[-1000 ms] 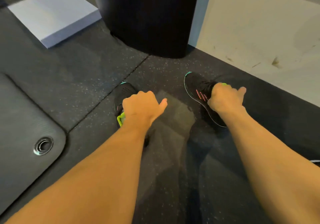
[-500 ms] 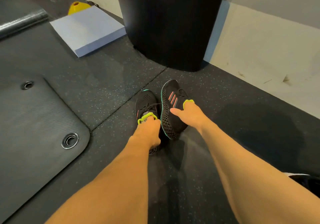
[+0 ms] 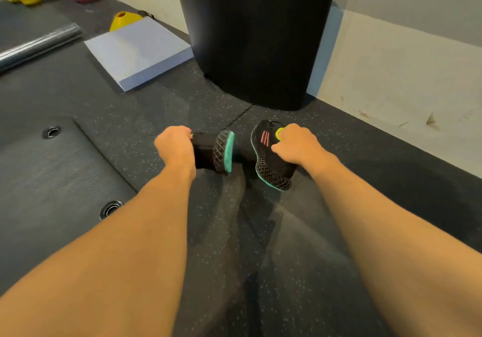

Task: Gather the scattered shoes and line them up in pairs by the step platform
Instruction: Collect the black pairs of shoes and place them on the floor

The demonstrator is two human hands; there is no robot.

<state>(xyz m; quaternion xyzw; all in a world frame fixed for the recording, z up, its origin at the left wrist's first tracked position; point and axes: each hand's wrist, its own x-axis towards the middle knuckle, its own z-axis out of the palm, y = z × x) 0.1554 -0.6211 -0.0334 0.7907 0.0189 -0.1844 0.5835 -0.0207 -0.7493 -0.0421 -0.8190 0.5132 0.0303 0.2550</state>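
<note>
Clamped with the left hand point(image 3: 174, 146) round the heel of the left-hand shoe point(image 3: 220, 151), sole tipped sideways, and with the right hand point(image 3: 300, 146) on the heel tab of the right-hand shoe point(image 3: 266, 160); both low over the speckled floor point(image 3: 156, 103), before the black cylinder point(image 3: 255, 36). Carry to the pale platform point(image 3: 138, 52), level the 2 soles, set down touching, toes matched.

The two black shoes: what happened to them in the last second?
Half a second ago they stood side by side on the floor. Now the left hand has tipped the left shoe so its teal sole faces right, the right hand has tilted the right shoe, and a gap has opened between them. Both hands kept their grip. The black cylinder and pale pad stayed put.
</note>
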